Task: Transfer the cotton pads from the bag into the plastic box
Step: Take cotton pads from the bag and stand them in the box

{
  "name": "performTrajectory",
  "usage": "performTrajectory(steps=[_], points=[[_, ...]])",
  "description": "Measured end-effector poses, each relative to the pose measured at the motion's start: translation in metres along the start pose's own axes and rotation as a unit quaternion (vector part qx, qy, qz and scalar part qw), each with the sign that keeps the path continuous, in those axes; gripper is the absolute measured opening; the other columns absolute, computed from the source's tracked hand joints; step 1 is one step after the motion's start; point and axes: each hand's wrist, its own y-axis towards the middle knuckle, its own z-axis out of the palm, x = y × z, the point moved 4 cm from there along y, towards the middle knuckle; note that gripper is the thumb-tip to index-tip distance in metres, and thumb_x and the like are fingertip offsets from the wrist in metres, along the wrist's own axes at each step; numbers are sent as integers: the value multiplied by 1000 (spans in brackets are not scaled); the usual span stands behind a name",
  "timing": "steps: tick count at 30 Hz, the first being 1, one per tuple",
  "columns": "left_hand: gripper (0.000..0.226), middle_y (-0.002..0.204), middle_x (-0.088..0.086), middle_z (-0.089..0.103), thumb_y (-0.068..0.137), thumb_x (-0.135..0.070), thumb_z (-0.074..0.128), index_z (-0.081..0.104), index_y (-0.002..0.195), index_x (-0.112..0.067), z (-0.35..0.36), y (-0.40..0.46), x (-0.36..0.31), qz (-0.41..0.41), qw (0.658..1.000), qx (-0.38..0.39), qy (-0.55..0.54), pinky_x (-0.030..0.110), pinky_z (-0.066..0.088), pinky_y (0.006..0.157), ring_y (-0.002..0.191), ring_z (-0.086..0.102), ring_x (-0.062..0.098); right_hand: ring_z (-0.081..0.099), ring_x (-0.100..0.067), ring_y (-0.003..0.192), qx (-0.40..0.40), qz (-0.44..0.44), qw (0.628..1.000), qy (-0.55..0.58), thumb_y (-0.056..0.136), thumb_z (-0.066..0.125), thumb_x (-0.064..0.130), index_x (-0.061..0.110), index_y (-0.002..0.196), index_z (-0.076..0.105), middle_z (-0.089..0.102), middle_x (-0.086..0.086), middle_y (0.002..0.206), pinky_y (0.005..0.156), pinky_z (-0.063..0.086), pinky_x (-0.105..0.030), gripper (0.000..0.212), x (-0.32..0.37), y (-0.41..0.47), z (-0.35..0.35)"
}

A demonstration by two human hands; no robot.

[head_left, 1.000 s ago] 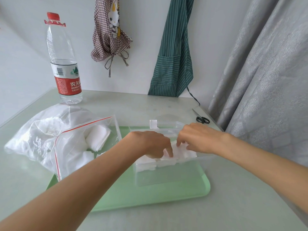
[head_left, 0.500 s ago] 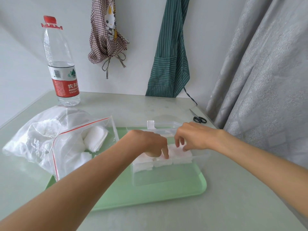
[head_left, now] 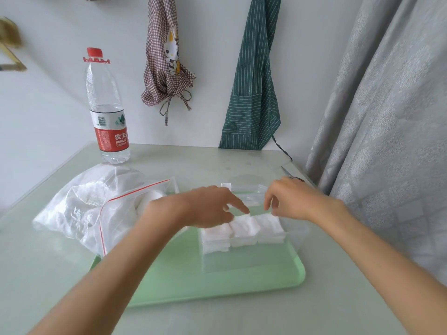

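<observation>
Two hands: over the plastic box point(head_left: 300, 240), both holding nothing
Left hand point(head_left: 205, 209): fingers loosely extended, index tip touching the far edge of the stacked cotton pads point(head_left: 244, 228)
Right hand point(head_left: 292, 201): fingers relaxed and curled downward, hovering just above the far right of the stack, contact not clear
Pads in box: neat row of short stacks along the near half, long axis running left to right
Box: clear, on the right half of the green tray point(head_left: 217, 284), lid hinged back on the far side
Bag point(head_left: 116, 213): zip bag with red seal line, lying left of the box, mouth facing right toward the tray, more white pads point(head_left: 150, 201) visible just inside the opening
Key relation: remaining pads lie to the left of both hands, just beyond the left wrist; left hand clearly nearer, right hand well apart from the bag with the box between
Likely step: settling the placed stack, then reaching left again
Next move calls for: left hand into the bag mouth, right perhaps steadying the opening
Progress: judged partway, bag still bulky
Far off: water bottle point(head_left: 106, 110) at far left, scissors point(head_left: 290, 176) at far right
</observation>
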Motion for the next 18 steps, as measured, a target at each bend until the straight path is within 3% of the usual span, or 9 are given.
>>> performTrajectory(steps=[3,6,8,10,12,16,18], points=[[27,104,-30,63,91,-34,55,60,107,-55,-21,-76,24,-36,985,-153,-71,28,47,91,95,59,-8,61,-11,78,-124,36,985,118,82,61,15,31,91,71,67,12,80,74,49,-28,21,18,-33,-23],[19,87,-29,61,82,-36,64,62,88,-54,-18,-137,58,-150,907,-380,-103,26,43,71,82,56,-5,64,-6,74,-198,0,950,242,82,63,17,32,90,72,67,14,75,74,52,-29,19,70,-58,-28],[19,89,-24,58,76,-33,72,61,82,-47,-3,-146,73,-205,860,-457,-102,29,37,65,80,55,3,65,-4,73,-236,-35,915,327,83,63,15,30,91,74,69,12,75,74,55,-30,20,102,-61,-24],[23,95,-19,55,72,-32,77,57,79,-40,13,-147,91,-251,841,-468,-101,29,37,65,83,55,9,66,-4,80,-238,-62,897,367,84,62,14,28,96,74,72,11,83,79,54,-32,22,139,-52,-15],[25,100,-15,52,73,-29,77,54,78,-36,21,-140,108,-278,844,-451,-87,29,38,65,88,57,12,66,-11,94,-223,-69,902,362,87,60,16,26,105,72,73,9,100,87,51,-33,24,166,-38,-4],[18,120,-12,45,82,-33,68,58,96,-37,22,-122,125,-318,890,-326,-1,28,39,68,106,51,13,60,-25,108,-161,-64,943,285,93,48,12,26,116,67,68,0,116,88,48,-36,33,190,-22,15],[22,126,-15,40,84,-39,64,57,106,-40,28,-119,124,-311,900,-305,9,26,36,67,108,48,11,57,-30,110,-109,-70,964,232,88,45,1,26,119,64,66,-5,118,86,47,-37,44,192,-23,22]])
